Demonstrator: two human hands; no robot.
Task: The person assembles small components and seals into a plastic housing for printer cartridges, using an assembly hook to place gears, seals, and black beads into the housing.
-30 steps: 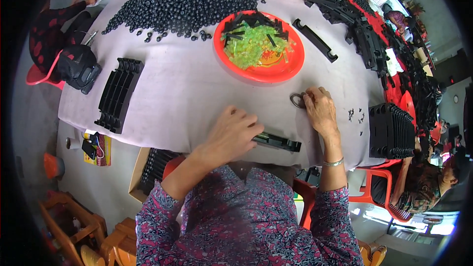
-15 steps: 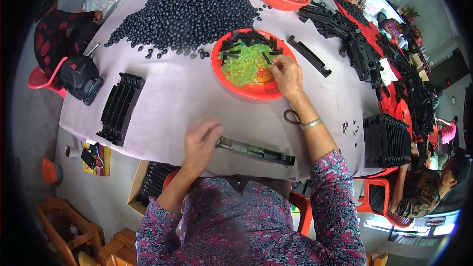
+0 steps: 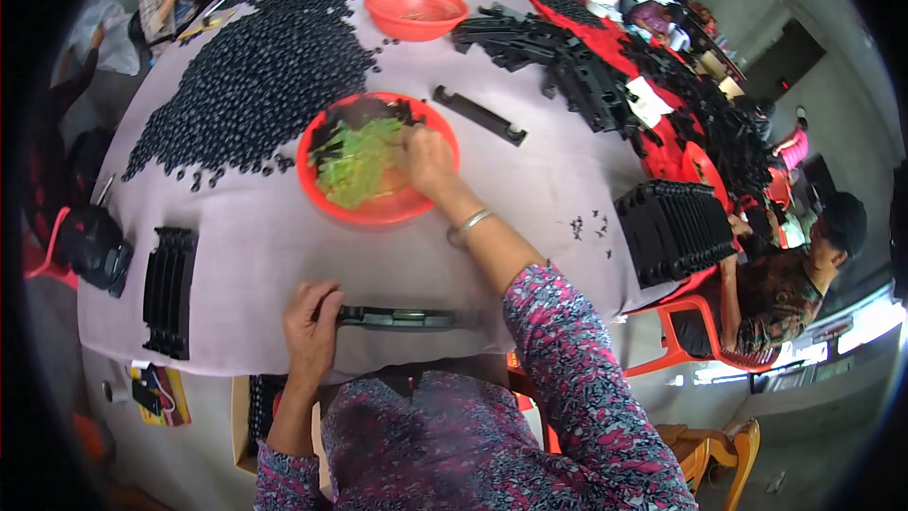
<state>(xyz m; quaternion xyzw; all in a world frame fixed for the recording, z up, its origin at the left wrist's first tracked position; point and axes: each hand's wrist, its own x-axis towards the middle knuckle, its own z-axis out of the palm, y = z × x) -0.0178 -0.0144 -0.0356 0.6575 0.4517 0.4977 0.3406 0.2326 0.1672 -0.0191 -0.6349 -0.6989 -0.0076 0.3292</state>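
A long black plastic bar (image 3: 402, 318) with a greenish strip along its middle lies on the table close to my body. My left hand (image 3: 312, 326) has its fingers curled at the bar's left end, with the thumb against it. Farther out, my right hand (image 3: 427, 159) reaches over the right side of a round red plate (image 3: 445, 199). Its fingers are bent together, and what they pinch is hidden and blurred. Small translucent green pieces (image 3: 355, 166) fill the middle of the plate, with thin black strips (image 3: 364, 112) behind them.
A large heap of small black rollers (image 3: 274, 66) covers the far left. Beyond the plate are a red basket (image 3: 416, 14), a single black bar (image 3: 480, 115) and piled black parts (image 3: 577, 76). Stacked black frames (image 3: 672, 232) stand at right, beside a seated person (image 3: 785, 284).
The view has swung, shifting the table leftward and down in the picture. My right hand has moved deeper over the plate. My left fingers now meet the bar's end.
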